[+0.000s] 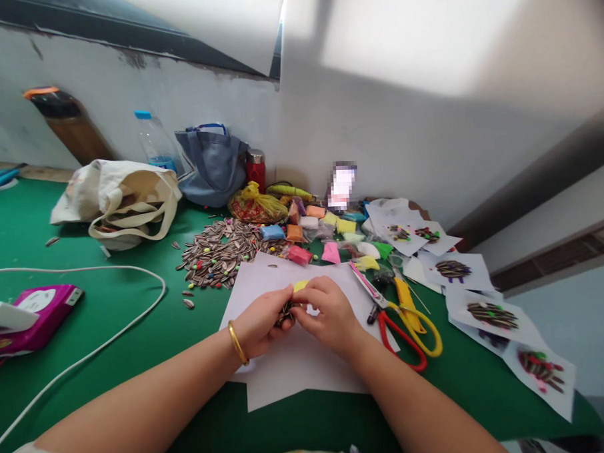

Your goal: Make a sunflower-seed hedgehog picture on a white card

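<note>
Over the white paper sheets [274,394], my left hand [266,318] is closed around a small cluster of striped sunflower seeds [286,313], largely covered by the fingers. My right hand [333,315] meets it from the other side, thumb and fingers pinched at the cluster's edge; what lies in that pinch is hidden. A bit of yellow [300,286], perhaps clay, shows just beyond the fingertips. Behind the hands spreads a pile of loose sunflower seeds [217,250] with small coloured balls among them. Colourful clay packets [295,233] lie beside the pile.
Scissors with red and yellow handles [401,335] and a yellow cutter [408,302] lie right of the paper. Several seed figures on paper cards [491,315] line the right edge. A phone [341,185], cloth bag [115,198], blue bag [212,163] and white cable [111,335] surround the workspace.
</note>
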Demonstrator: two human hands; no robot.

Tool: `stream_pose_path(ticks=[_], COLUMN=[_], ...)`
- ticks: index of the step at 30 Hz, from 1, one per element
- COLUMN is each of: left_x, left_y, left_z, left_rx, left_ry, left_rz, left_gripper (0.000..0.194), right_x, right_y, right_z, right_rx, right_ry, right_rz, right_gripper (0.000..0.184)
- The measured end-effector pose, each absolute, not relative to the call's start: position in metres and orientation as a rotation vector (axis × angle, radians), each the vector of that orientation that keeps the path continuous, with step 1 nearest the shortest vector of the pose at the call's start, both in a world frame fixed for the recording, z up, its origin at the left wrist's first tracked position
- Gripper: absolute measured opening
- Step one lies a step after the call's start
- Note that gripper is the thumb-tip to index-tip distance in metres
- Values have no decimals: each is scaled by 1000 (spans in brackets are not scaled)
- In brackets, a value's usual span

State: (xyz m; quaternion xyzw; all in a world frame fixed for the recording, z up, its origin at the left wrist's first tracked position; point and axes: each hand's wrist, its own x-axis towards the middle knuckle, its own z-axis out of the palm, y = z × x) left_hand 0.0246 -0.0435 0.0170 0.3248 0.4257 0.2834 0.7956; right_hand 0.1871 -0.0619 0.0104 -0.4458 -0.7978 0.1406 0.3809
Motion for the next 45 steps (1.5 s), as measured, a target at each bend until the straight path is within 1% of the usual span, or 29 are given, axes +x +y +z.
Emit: stream_pose_path(ticks=[6, 11, 16, 24, 29, 32, 35, 39, 41, 43, 45], left_x=[24, 20, 19, 19, 18, 17, 17, 18, 19, 20, 22], left_y=[-43, -41, -40, -39, -35, -33, -32, -33, -34, -35, -37], left_z=[13, 18, 21, 22, 21, 18, 17, 17, 17, 16, 14], left_rx=[698, 687, 720, 729, 699, 660, 679, 702, 710, 728, 753], left_ry=[887, 865, 829, 826, 848, 858, 852, 852, 871, 894, 906], left_rz=[594, 572, 545, 524, 586, 643, 642, 643, 645, 636, 630], left_gripper=[38, 31, 28, 31, 31, 32, 33, 33, 33, 34, 34], right_x=[186, 193, 195, 194, 198, 200, 201, 200, 200, 199, 198], right_y=[-62, -58, -56, -56, -57, -58, -59, -60, -60, -60, -60], right_z=[9, 10, 12, 9, 12, 13, 13, 12, 12, 11, 10], right_rx=[-1146, -1165, -1178, -1202, -1269, -1267, -1223, -1148, -1170, -1210, -1215], right_ry=[-1953, -1810, -1761, -1703, -1699, -1811, -2041, -2288, -2231, -2098, -1990], right_rz=[408, 542, 634, 642, 679, 666, 667, 595, 551, 539, 555], right_gripper=[14, 11, 15, 11, 8, 9, 14, 20, 19, 12, 10])
